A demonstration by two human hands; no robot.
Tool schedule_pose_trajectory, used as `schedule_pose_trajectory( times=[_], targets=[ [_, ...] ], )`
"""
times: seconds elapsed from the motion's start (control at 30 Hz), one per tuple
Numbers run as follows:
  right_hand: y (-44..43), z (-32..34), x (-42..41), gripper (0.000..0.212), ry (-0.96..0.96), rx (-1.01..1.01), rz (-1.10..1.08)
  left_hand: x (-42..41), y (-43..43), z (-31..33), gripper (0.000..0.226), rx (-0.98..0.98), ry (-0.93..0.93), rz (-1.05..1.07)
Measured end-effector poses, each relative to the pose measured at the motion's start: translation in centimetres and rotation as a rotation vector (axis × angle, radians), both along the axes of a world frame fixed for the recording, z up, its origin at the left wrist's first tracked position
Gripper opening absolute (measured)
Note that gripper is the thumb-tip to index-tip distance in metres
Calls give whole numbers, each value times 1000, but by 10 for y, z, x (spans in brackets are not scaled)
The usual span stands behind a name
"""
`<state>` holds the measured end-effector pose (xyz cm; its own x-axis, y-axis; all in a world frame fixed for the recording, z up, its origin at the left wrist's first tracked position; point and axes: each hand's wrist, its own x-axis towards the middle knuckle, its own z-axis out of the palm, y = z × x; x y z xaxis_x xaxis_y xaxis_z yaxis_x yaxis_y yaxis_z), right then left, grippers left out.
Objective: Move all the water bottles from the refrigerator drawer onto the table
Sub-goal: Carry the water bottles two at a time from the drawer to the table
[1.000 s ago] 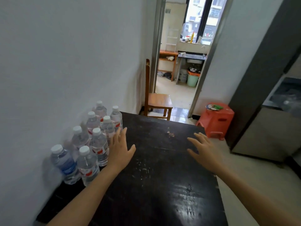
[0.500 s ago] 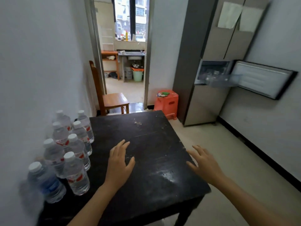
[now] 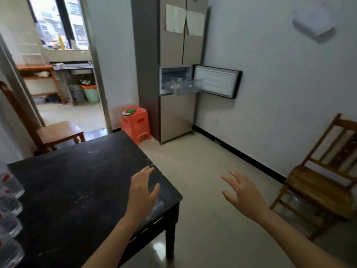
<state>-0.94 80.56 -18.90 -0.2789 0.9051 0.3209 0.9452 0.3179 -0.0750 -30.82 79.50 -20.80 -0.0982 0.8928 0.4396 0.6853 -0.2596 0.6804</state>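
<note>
Both hands empty, fingers spread: left hand (image 3: pixel 142 192) over the counter (image 3: pixel 81 190) right edge, right hand (image 3: pixel 243 194) off it, likely heading to the open refrigerator drawer (image 3: pixel 185 88); bottles (image 3: pixel 9 206) stand at left edge.

Open floor (image 3: pixel 202 171) btwn table (image 3: pixel 77 190) & fridge (image 3: pixel 173 117).

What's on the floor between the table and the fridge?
An orange stool stands beside the fridge, just past the table; the rest is bare floor, seen in the head view.
</note>
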Motion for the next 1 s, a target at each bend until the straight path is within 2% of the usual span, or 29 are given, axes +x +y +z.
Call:
schedule_pose_trajectory(
  times=[0.27,0.47,0.57,0.7,0.77,1.0],
  targets=[
    [-50,-21,176,43,109,-58,-194,180,15,3,65,16,51,-156],
    [-62,-26,265,43,180,-114,-323,289,20,0,63,5,56,-258],
    [-63,-28,290,44,171,-122,-327,322,24,-3,65,-26,77,-285],
    [-53,-41,317,71,233,-169,-362,345,40,-13,65,-59,83,-293],
    [-43,-45,330,75,249,-148,-379,356,54,-17,63,-63,93,-286],
    [24,-36,371,50,257,-179,-351,384,126,-35,63,-109,45,-193]
  ],
)
